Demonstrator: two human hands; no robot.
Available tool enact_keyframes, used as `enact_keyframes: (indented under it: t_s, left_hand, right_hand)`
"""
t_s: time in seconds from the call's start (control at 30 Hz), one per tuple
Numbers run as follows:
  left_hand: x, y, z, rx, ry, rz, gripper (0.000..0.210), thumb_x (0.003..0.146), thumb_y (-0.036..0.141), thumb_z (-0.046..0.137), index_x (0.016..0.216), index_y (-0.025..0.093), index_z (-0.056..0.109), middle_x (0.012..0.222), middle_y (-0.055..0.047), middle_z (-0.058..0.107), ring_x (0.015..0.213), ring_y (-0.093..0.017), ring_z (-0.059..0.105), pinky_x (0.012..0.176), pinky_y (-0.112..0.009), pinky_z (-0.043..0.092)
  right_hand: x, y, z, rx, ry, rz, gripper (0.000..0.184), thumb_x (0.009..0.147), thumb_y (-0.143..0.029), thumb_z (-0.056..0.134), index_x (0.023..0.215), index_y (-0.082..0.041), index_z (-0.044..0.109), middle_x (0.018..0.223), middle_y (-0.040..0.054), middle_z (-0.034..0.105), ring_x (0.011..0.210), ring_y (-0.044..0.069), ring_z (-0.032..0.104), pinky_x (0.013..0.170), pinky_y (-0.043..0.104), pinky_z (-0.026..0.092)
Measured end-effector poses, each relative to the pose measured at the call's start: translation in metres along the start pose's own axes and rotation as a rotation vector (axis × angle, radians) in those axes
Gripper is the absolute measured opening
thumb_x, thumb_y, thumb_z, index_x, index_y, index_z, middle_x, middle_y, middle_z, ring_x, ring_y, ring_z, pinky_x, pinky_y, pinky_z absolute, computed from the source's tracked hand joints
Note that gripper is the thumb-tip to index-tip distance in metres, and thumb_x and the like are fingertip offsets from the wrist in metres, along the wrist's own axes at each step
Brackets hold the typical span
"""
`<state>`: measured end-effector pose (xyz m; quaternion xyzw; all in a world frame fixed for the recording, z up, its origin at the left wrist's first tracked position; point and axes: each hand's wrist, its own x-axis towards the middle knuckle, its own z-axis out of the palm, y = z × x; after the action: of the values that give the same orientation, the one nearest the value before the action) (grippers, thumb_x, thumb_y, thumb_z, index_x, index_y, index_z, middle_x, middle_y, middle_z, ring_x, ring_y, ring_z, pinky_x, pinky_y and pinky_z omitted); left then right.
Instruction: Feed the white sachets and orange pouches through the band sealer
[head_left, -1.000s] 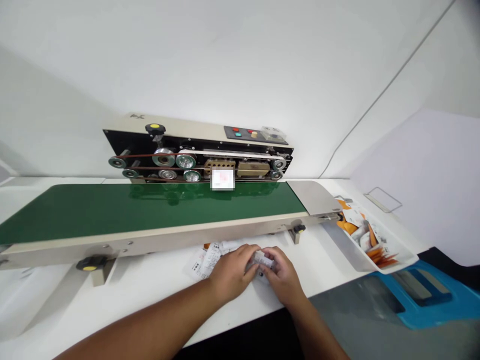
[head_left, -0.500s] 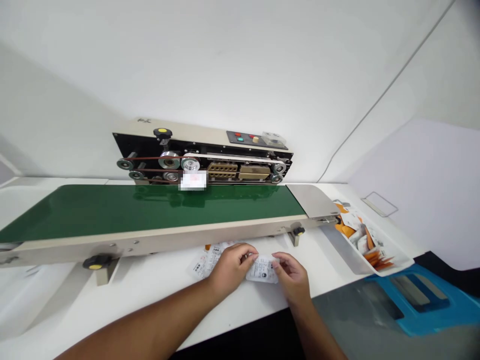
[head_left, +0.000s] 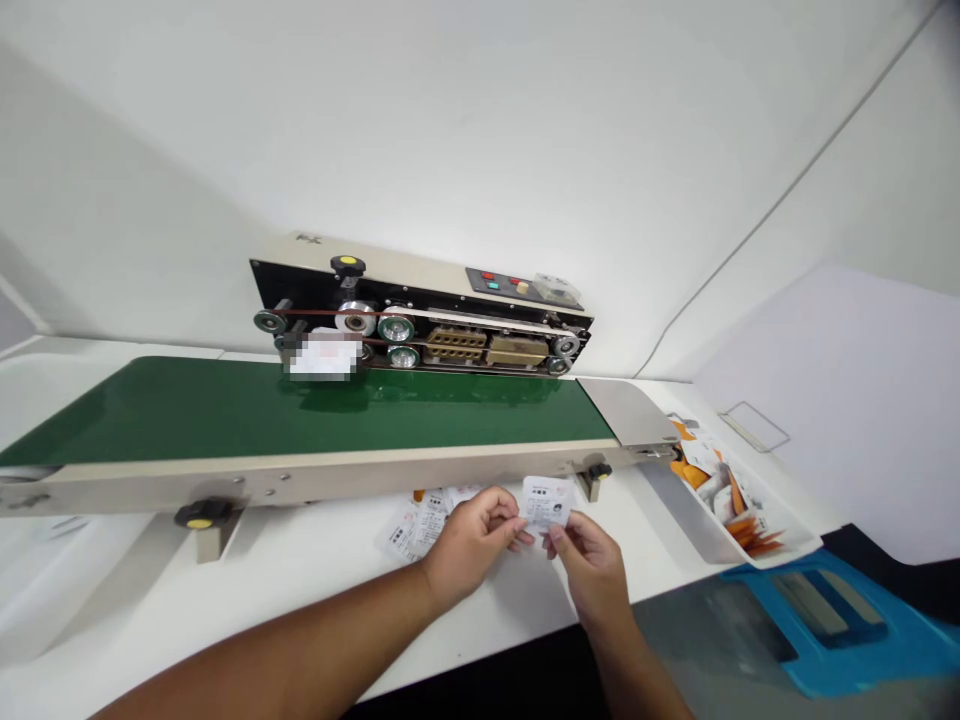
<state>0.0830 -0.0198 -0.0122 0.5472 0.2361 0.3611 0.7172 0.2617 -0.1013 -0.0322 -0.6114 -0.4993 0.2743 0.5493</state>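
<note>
Just in front of the conveyor's edge, a small white printed sachet (head_left: 547, 497) is held upright, dark print facing me. My right hand (head_left: 592, 560) pinches its lower right part between thumb and fingers. At the lower left edge, my left hand (head_left: 476, 540) has its thumb and curled fingertips on the sachet; the fingers partly hide that corner. Beside and partly behind my left hand, several printed sachets (head_left: 420, 525) lie on the white table (head_left: 315, 600). Another white sachet (head_left: 322, 357), blurred out, stands at the rollers of the band sealing machine (head_left: 465, 300).
A green conveyor belt (head_left: 225, 410) runs across the table, with a metal end plate (head_left: 630, 410). Black knobs (head_left: 204, 513) stick out from its front. At right, a white bin (head_left: 697, 515) holds orange and white packets, above a blue plastic stool (head_left: 885, 630).
The sachet in my hands has been turned up and raised from its lower, tilted position. At the sealing machine, the other white sachet has travelled left along the belt.
</note>
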Motion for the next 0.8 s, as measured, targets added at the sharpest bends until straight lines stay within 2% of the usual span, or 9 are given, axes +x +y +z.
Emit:
enact_keyframes:
  t_s: [0.07, 0.13, 0.2, 0.3, 0.37, 0.47, 0.67, 0.8]
  left_hand:
    - [-0.003, -0.001, 0.001, 0.021, -0.025, 0.018, 0.027, 0.088, 0.04, 0.073, 0.094, 0.018, 0.059, 0.094, -0.006, 0.073, 0.088, -0.021, 0.074, 0.076, -0.031, 0.055]
    - [-0.004, -0.002, 0.0, 0.056, -0.036, 0.04, 0.025, 0.09, 0.038, 0.071, 0.1, 0.017, 0.062, 0.1, -0.007, 0.073, 0.093, -0.021, 0.073, 0.079, -0.032, 0.055]
    - [-0.004, -0.002, -0.002, 0.107, -0.039, 0.055, 0.023, 0.092, 0.037, 0.069, 0.103, 0.017, 0.063, 0.1, -0.008, 0.073, 0.093, -0.021, 0.072, 0.079, -0.033, 0.055]
    - [-0.002, -0.002, -0.005, 0.176, -0.023, 0.077, 0.019, 0.093, 0.034, 0.066, 0.101, 0.017, 0.063, 0.095, -0.007, 0.072, 0.088, -0.02, 0.071, 0.077, -0.032, 0.055]
    - [-0.002, -0.002, -0.006, 0.212, -0.01, 0.098, 0.017, 0.093, 0.033, 0.065, 0.099, 0.017, 0.062, 0.093, -0.007, 0.071, 0.083, -0.019, 0.07, 0.074, -0.032, 0.055]
    - [-0.001, -0.001, -0.006, 0.278, -0.007, 0.125, 0.013, 0.093, 0.03, 0.063, 0.096, 0.017, 0.062, 0.09, -0.006, 0.071, 0.08, -0.019, 0.069, 0.074, -0.032, 0.054]
    - [-0.005, 0.004, -0.005, 0.383, -0.027, 0.183, 0.009, 0.093, 0.026, 0.061, 0.094, 0.018, 0.064, 0.084, -0.003, 0.07, 0.079, -0.019, 0.067, 0.073, -0.029, 0.051]
    - [-0.005, 0.007, -0.005, 0.439, -0.017, 0.206, 0.007, 0.092, 0.024, 0.06, 0.093, 0.018, 0.065, 0.084, -0.003, 0.07, 0.079, -0.018, 0.066, 0.071, -0.028, 0.051]
  right_hand:
    - [0.017, -0.015, -0.01, 0.011, 0.039, -0.007, 0.009, 0.087, -0.046, 0.069, 0.083, -0.039, 0.074, 0.067, -0.0003, 0.068, 0.057, 0.026, 0.064, 0.054, 0.043, 0.056]
    - [0.047, -0.033, -0.026, 0.074, 0.151, -0.032, 0.009, 0.086, -0.043, 0.072, 0.086, -0.035, 0.074, 0.068, 0.0009, 0.068, 0.053, 0.022, 0.061, 0.048, 0.037, 0.053]
    - [0.085, -0.051, -0.044, 0.164, 0.328, -0.075, 0.018, 0.081, -0.039, 0.075, 0.093, -0.025, 0.074, 0.065, 0.001, 0.065, 0.048, 0.016, 0.057, 0.042, 0.028, 0.047]
    - [0.143, -0.071, -0.068, 0.21, 0.447, -0.079, 0.029, 0.078, -0.035, 0.072, 0.101, -0.017, 0.071, 0.065, -0.0019, 0.064, 0.049, 0.01, 0.056, 0.042, 0.019, 0.045]
    - [0.17, -0.077, -0.075, 0.246, 0.427, 0.002, 0.027, 0.073, -0.03, 0.072, 0.096, -0.016, 0.07, 0.064, -0.0034, 0.063, 0.048, 0.008, 0.056, 0.043, 0.016, 0.046]
    - [0.19, -0.079, -0.072, 0.273, 0.33, 0.079, 0.022, 0.07, -0.027, 0.072, 0.089, -0.017, 0.067, 0.06, -0.0042, 0.061, 0.047, 0.008, 0.056, 0.042, 0.016, 0.047]
    - [0.201, -0.078, -0.049, 0.196, 0.106, 0.058, 0.023, 0.07, -0.023, 0.074, 0.091, -0.017, 0.068, 0.064, 0.0006, 0.065, 0.054, 0.012, 0.06, 0.049, 0.023, 0.054]
    - [0.208, -0.082, -0.036, 0.025, 0.061, -0.03, 0.026, 0.075, -0.03, 0.073, 0.097, -0.016, 0.07, 0.07, 0.0029, 0.067, 0.057, 0.015, 0.062, 0.052, 0.027, 0.055]
